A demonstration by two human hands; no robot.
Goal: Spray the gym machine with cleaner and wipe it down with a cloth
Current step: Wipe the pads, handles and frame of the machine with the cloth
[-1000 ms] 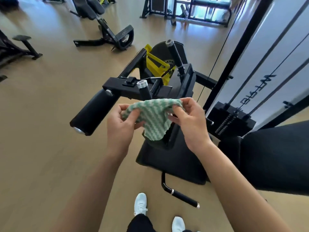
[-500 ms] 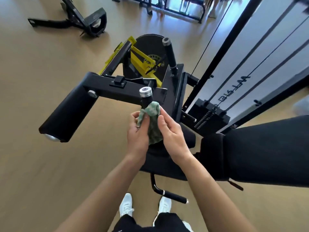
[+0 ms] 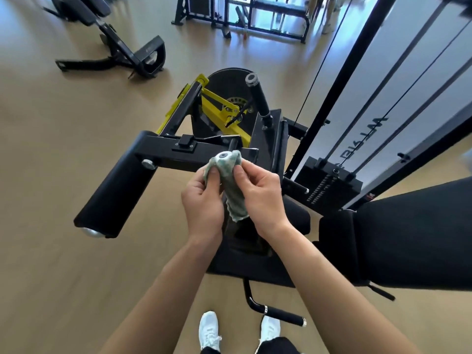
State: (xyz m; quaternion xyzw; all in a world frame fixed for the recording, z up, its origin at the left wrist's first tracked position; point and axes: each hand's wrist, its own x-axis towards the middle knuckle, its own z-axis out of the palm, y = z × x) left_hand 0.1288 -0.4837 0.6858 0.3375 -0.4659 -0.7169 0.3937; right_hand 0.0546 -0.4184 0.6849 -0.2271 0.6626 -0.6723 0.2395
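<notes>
We fold the green cloth [image 3: 233, 198] round the upright handle [image 3: 223, 156] of the gym machine [image 3: 166, 149].
Head view: our left hand [image 3: 204, 200] and right hand [image 3: 264, 198] flank the handle, fingers clamped on the cloth just below the handle's metal cap, a loose corner hanging beneath. A black roller pad [image 3: 115, 192] juts left of the handle; the weight stack [image 3: 329, 185] stands to its right.

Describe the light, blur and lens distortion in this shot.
Head view: sharp in the centre, where the left hand and right hand wrap the cloth round the handle; the floor smears toward the left edge; the wide-angle lens splays the frame posts at right; daylight blows out the windows at top; a glint sits on the roller pad's chrome cap.
</notes>
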